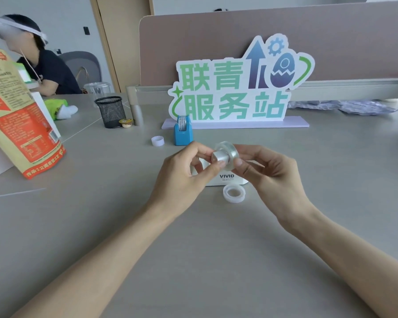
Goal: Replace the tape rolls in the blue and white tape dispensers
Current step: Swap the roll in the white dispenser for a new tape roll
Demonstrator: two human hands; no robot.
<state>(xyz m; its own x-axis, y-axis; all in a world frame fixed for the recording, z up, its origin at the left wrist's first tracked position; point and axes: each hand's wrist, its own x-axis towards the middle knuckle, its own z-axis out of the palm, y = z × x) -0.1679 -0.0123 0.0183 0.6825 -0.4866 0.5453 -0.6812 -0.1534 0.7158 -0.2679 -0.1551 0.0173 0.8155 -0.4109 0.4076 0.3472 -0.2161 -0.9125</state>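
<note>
Both hands meet above the white dispenser, hiding most of it. The left hand pinches a silvery spindle; the right hand pinches the glossy clear tape roll on it. A translucent ring lies near; the blue dispenser stands farther.

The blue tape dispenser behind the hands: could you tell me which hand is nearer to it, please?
Left. The left hand sits just in front of the blue tape dispenser; the right hand is farther off to its right.
</note>
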